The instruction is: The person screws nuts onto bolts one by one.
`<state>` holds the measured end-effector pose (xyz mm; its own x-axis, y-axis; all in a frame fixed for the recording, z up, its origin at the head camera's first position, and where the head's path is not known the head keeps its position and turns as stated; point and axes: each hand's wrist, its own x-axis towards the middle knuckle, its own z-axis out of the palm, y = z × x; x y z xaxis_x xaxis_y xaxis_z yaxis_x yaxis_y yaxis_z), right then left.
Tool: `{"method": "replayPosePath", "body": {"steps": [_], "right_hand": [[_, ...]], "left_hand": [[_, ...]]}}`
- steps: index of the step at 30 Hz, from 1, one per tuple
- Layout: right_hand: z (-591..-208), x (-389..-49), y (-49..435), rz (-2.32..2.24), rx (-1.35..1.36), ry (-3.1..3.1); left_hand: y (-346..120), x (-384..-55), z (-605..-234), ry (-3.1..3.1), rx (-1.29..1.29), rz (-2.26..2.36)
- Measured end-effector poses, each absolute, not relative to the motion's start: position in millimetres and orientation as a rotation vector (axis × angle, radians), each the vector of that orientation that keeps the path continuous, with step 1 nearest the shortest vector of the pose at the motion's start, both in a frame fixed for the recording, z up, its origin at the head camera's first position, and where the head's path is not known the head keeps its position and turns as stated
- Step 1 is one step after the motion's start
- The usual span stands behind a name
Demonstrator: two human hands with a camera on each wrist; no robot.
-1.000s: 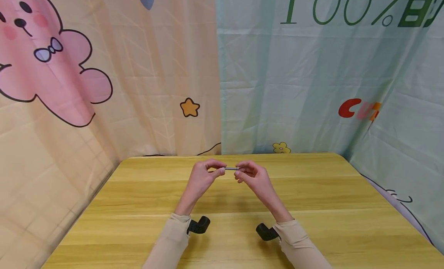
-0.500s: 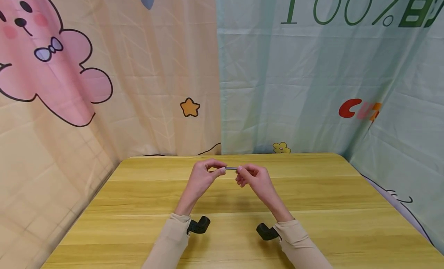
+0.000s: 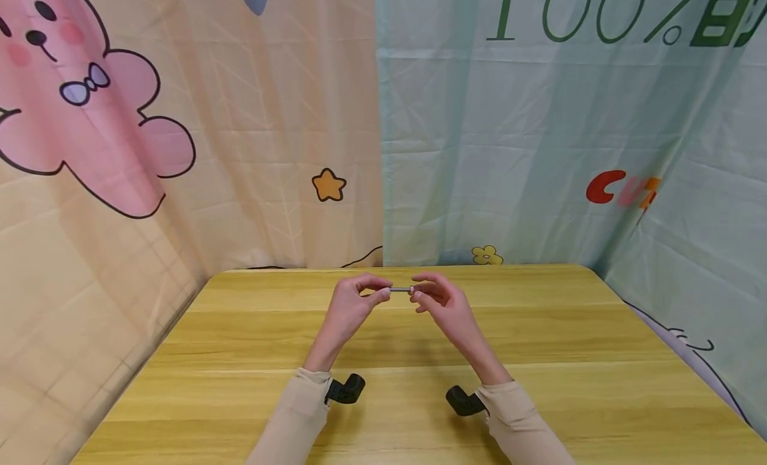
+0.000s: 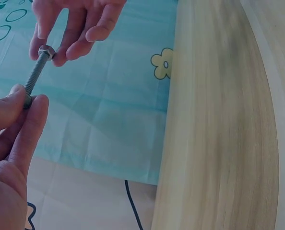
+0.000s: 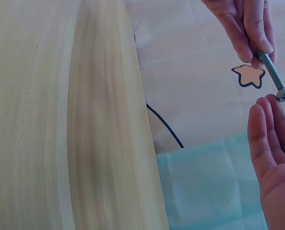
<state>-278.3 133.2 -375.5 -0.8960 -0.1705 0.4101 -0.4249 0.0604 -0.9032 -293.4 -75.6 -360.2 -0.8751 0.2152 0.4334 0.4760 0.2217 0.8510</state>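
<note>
In the head view my left hand (image 3: pixel 355 304) pinches one end of a grey metal bolt (image 3: pixel 400 290) between thumb and fingertips, above the table. The bolt lies almost level, pointing right. A hex nut (image 4: pixel 47 51) sits on its far end, with bare thread (image 4: pixel 36 74) between it and the left fingertips. My right hand (image 3: pixel 445 304) is spread around the nut end, thumb and fingers parted. From the right wrist view, the right fingers (image 5: pixel 272 132) are fairly straight, one fingertip right at the nut (image 5: pixel 284 94). The left fingers cover the other end of the bolt.
Below both hands extends a wood-grain table (image 3: pixel 383 412). Printed curtains (image 3: pixel 527 152) hang behind its back edge and along the sides. A black wrist-worn device (image 3: pixel 345 389) juts inward from the left sleeve, and another black device (image 3: pixel 464 401) from the right.
Half a second ago the right thumb and fingers were closed over the nut end; now they are parted and the nut shows. The left hand keeps its hold on the bolt, almost still.
</note>
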Motion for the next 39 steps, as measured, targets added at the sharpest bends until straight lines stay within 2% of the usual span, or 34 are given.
{"method": "replayPosePath", "body": {"steps": [10, 23, 39], "right_hand": [[-375.8, -277.9, 132.1, 1.916, 0.597, -2.147], [-374.0, -278.6, 128.9, 1.954, 0.555, -2.148], [-375.3, -275.8, 131.6, 1.980, 0.454, -2.202]], "left_hand": [[-73.8, -293.5, -360.4, -2.265, -0.619, -1.704], [-70.4, -262.7, -332.6, -2.252, -0.607, -1.779], [-70.0, -290.9, -361.9, -2.228, -0.680, -1.807]]}}
